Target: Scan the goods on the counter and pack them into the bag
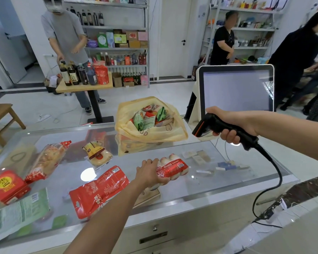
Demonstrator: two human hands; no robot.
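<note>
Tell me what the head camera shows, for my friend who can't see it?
A left hand grips a red pack of small bottles on a glass counter, while the right hand aims a black scanner toward it. Behind stands a yellow bag already holding snacks; more packets wait at the left.

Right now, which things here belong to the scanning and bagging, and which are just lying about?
Job: left hand on drink pack, right hand holding scanner, yellow bag, red pouch, bread loaf, red box.
Bystanders: screen, bottles on far table.
</note>
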